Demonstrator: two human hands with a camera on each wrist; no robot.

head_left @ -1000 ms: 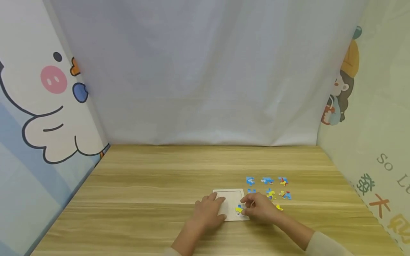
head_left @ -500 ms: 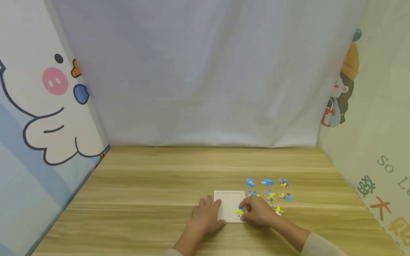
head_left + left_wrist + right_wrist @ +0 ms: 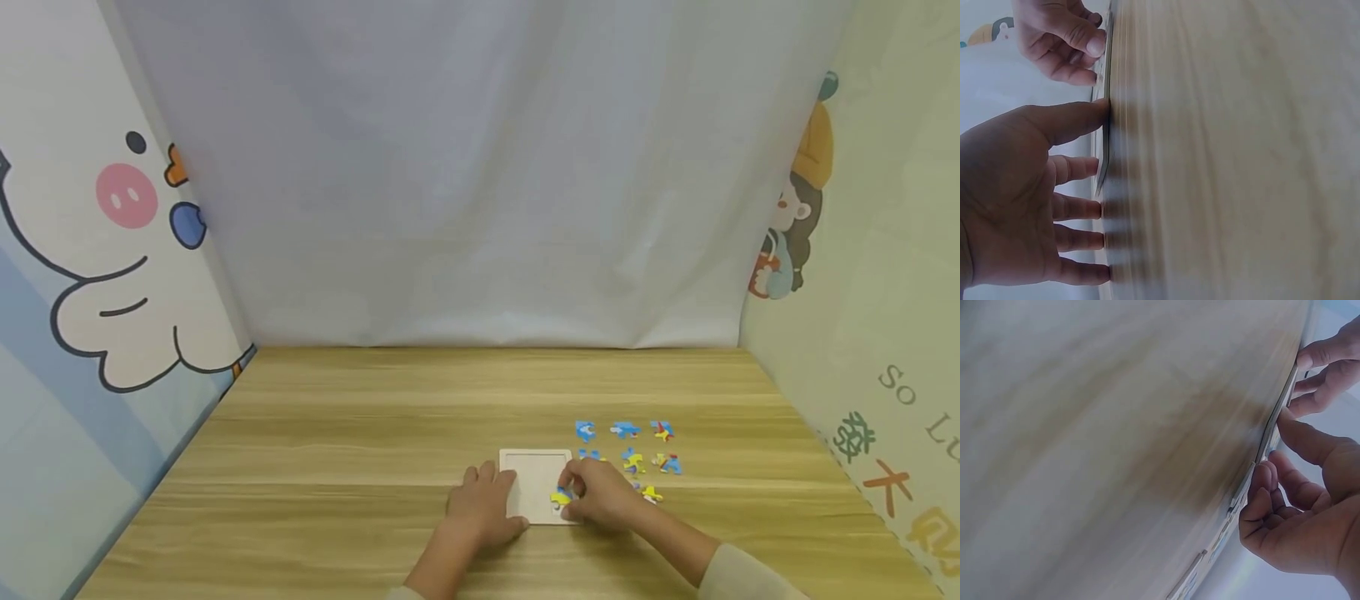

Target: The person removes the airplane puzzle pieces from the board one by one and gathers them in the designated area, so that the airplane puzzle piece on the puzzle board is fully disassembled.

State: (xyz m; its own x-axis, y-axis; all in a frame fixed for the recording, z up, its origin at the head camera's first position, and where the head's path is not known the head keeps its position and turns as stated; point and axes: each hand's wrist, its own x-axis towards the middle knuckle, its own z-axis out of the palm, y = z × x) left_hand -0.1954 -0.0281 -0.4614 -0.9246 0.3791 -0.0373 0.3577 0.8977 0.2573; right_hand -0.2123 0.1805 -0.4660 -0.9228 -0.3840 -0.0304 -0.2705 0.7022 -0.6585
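A pale wooden puzzle tray [image 3: 528,487] lies flat near the table's front. My left hand [image 3: 480,507] rests at its left side, fingers spread; in the left wrist view the thumb of that hand [image 3: 1007,197] touches the tray's edge. Inside the tray's lower right corner sits a yellow and blue puzzle piece [image 3: 559,497]. My right hand [image 3: 604,493] pinches this piece between thumb and index finger, partly covering it. From the right wrist view, the right hand's [image 3: 1310,519] other fingers are curled, and its thumb comes down by the tray's edge.
Right of the tray, several loose puzzle pieces lie in rough rows, among them a blue one [image 3: 585,430], a red and yellow one [image 3: 662,430] and a yellow one [image 3: 652,494]. The right hand hides part of this area. A white curtain [image 3: 480,183] hangs behind the wooden table [image 3: 337,450].
The right thumb and index finger have closed in on the piece at the tray's corner. My left hand has slid slightly left and down, its fingers now further off the tray's surface.
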